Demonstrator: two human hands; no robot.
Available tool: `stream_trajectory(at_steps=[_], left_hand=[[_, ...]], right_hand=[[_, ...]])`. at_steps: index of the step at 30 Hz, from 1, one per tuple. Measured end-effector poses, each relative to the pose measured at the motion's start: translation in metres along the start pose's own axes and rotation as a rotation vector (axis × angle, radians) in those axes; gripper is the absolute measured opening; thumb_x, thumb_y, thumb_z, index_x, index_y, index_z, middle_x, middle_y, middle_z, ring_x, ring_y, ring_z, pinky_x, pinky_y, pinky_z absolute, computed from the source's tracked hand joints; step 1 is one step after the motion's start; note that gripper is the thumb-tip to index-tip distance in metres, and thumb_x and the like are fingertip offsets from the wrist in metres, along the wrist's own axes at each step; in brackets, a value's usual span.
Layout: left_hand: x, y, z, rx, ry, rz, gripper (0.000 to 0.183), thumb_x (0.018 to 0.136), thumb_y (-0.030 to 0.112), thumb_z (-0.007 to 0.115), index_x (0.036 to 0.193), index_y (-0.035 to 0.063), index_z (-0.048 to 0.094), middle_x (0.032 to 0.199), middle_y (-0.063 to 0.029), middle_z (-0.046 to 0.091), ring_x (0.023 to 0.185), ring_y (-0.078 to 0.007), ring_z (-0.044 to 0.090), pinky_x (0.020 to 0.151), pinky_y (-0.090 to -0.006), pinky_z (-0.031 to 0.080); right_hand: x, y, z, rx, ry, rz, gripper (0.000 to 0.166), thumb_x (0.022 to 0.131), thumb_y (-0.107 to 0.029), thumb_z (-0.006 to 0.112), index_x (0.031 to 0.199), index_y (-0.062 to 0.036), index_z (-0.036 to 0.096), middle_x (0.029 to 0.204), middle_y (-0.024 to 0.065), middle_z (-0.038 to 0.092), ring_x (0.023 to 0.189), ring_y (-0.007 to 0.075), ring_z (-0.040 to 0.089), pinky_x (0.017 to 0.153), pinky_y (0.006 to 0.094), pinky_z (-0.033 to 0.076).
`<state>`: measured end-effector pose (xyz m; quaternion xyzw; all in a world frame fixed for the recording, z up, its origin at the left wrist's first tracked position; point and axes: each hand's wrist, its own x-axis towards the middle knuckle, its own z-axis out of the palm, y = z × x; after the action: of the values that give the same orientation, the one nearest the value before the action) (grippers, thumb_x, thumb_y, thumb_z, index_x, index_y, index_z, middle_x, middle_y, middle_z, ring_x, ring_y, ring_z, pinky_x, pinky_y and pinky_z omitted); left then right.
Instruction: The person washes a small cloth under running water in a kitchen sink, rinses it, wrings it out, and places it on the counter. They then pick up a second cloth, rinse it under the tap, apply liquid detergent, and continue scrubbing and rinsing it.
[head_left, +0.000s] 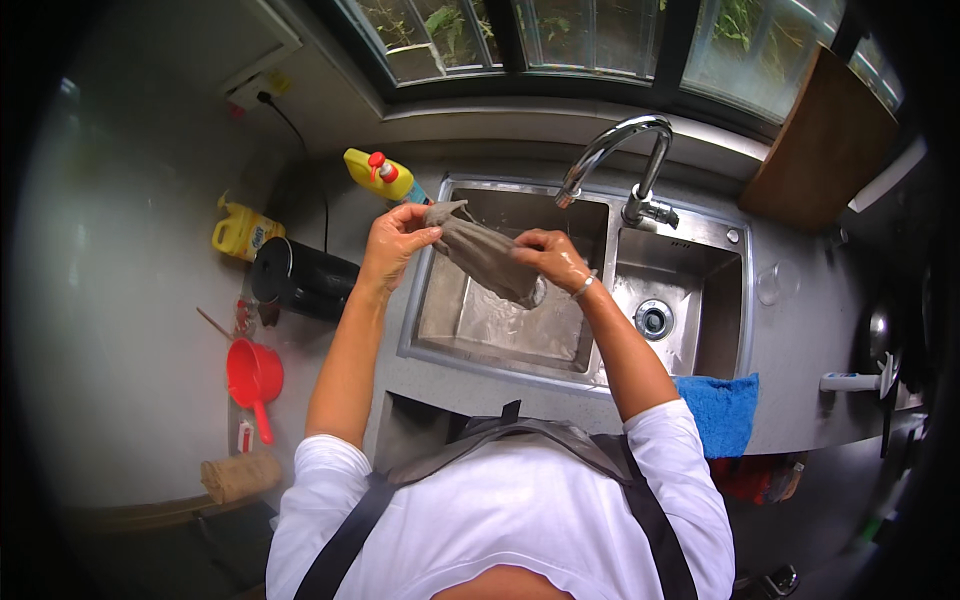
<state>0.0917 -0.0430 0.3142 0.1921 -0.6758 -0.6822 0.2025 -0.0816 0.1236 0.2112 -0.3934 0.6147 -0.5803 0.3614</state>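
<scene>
A wet grey-brown cloth (487, 259) is stretched between my hands above the left basin of a stainless steel double sink (480, 363). My left hand (401, 244) pinches its upper left end between thumb and fingers. Curled at the cloth's right side, my right hand (551, 259) is slightly blurred; its fingertips are partly hidden, and whether they grip the fabric cannot be told. A bracelet circles the right wrist. Beyond the cloth, a chrome faucet (615, 146) arches over the left basin. Water lies on that basin's floor.
A yellow pump bottle (382, 176) stands behind the sink's left corner. Further left are a yellow jug (247, 231), a black cylindrical container (304, 277) and a red dipper (255, 375). A blue cloth (720, 415) hangs over the right front edge. A wooden board (821, 142) leans by the window.
</scene>
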Motion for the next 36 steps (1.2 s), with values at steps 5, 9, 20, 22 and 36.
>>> stream_trajectory(at_steps=[5, 9, 20, 22, 36], left_hand=[[-0.013, -0.036, -0.022, -0.088, 0.115, -0.074, 0.018, 0.074, 0.002, 0.064, 0.091, 0.0033, 0.057, 0.077, -0.0009, 0.058, 0.068, -0.0075, 0.053, 0.061, -0.0211, 0.042], [-0.01, -0.035, -0.005, -0.354, -0.044, -0.015, 0.027, 0.077, 0.003, 0.06, 0.103, 0.0023, 0.052, 0.087, -0.0031, 0.057, 0.079, -0.009, 0.053, 0.067, -0.0224, 0.042], [0.006, -0.012, 0.008, -0.522, -0.297, 0.092, 0.024, 0.086, 0.009, 0.046, 0.106, 0.0006, 0.054, 0.103, -0.0123, 0.059, 0.094, -0.0177, 0.057, 0.077, -0.0272, 0.046], [0.017, -0.035, 0.005, -0.508, -0.218, 0.065, 0.022, 0.087, 0.012, 0.045, 0.104, 0.0018, 0.055, 0.102, -0.0101, 0.059, 0.093, -0.0157, 0.057, 0.077, -0.0272, 0.046], [-0.002, -0.162, 0.025, -0.361, -0.76, -0.527, 0.045, 0.089, 0.038, 0.037, 0.105, -0.0001, 0.053, 0.094, -0.0135, 0.062, 0.083, -0.0212, 0.061, 0.054, -0.0279, 0.044]], right_hand=[[-0.017, -0.015, -0.003, -0.093, 0.276, -0.14, 0.015, 0.079, -0.014, 0.058, 0.083, 0.0004, 0.062, 0.071, 0.001, 0.057, 0.069, 0.0081, 0.052, 0.063, 0.0239, 0.043], [-0.005, -0.029, 0.007, 0.608, 0.289, 0.128, 0.022, 0.086, -0.017, 0.052, 0.101, -0.0008, 0.054, 0.083, 0.0021, 0.056, 0.073, 0.0085, 0.05, 0.068, 0.0224, 0.042], [-0.003, -0.135, 0.032, -0.283, -0.005, 0.099, 0.015, 0.071, -0.005, 0.061, 0.084, 0.001, 0.059, 0.073, 0.0049, 0.059, 0.069, 0.0084, 0.055, 0.065, 0.0215, 0.045], [-0.001, -0.147, 0.034, -0.367, -0.038, 0.048, 0.013, 0.074, -0.005, 0.059, 0.086, -0.0005, 0.059, 0.074, 0.0017, 0.059, 0.07, 0.0071, 0.054, 0.066, 0.0212, 0.045], [0.04, -0.179, -0.011, -0.406, 0.112, -0.095, 0.013, 0.075, -0.006, 0.059, 0.088, -0.0035, 0.06, 0.077, -0.0009, 0.057, 0.073, 0.005, 0.052, 0.068, 0.019, 0.042]])
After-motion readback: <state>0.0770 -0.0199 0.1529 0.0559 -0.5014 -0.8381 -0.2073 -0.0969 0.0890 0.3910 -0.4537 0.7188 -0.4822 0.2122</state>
